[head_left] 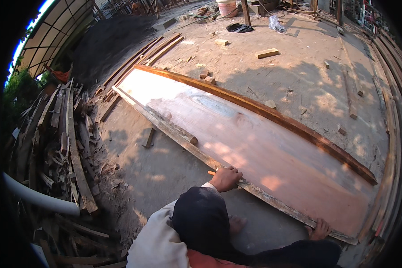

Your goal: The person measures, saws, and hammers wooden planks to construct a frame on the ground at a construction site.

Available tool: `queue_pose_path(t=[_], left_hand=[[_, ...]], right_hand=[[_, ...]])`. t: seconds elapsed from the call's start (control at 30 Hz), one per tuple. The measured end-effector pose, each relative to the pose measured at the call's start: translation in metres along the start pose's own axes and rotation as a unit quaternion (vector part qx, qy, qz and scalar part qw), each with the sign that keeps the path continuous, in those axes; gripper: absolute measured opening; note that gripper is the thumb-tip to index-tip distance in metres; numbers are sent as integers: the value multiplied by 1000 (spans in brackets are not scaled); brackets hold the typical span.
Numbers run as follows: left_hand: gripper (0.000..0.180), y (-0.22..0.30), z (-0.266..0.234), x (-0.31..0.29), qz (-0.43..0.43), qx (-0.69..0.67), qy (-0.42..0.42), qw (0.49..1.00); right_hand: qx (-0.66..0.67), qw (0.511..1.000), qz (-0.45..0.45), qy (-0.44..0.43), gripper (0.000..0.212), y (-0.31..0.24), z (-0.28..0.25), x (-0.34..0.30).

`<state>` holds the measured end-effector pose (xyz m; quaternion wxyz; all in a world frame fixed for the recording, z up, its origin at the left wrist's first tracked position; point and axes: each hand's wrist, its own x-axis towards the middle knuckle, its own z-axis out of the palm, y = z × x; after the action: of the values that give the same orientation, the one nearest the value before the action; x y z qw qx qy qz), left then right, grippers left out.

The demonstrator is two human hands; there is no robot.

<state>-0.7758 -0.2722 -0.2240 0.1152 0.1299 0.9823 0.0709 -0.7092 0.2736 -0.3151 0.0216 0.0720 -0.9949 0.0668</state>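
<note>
A long plywood panel [263, 152] lies slantwise on the ground before me, running from far left to near right. Along its near edge runs a rough wooden batten [295, 212]. My left hand [226, 178] is closed on top of this batten, about midway along; a short orange stick, apparently a pencil [211, 173], pokes out from its left side. Toward the batten's right end, my right hand [320, 229] is closed over it, fingers resting on the panel side. A reddish-brown beam [259, 116] borders the panel's far edge.
Scrap wood [71, 143] is heaped at left beside a white pipe [42, 196]. Long timbers [395, 147] are stacked along the right. Small wood blocks [267, 53] lie scattered beyond the panel. A dark mound [114, 42] and a bucket [228, 8] stand farther back.
</note>
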Motion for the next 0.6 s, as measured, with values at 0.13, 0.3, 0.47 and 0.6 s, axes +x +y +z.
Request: queue_pose_path(t=[0.13, 0.3, 0.47, 0.6], left_hand=[[35, 15, -22, 38, 48, 1, 34, 998], [39, -1, 16, 18, 38, -60, 106, 992], [45, 25, 1, 35, 68, -23, 45, 996], [56, 26, -23, 55, 148, 14, -113, 982]], right_hand=[[-17, 995, -36, 88, 76, 28, -8, -5], [31, 994, -48, 94, 65, -23, -43, 41], [15, 992, -11, 123, 64, 1, -48, 15], [20, 995, 21, 92, 66, -4, -53, -8]])
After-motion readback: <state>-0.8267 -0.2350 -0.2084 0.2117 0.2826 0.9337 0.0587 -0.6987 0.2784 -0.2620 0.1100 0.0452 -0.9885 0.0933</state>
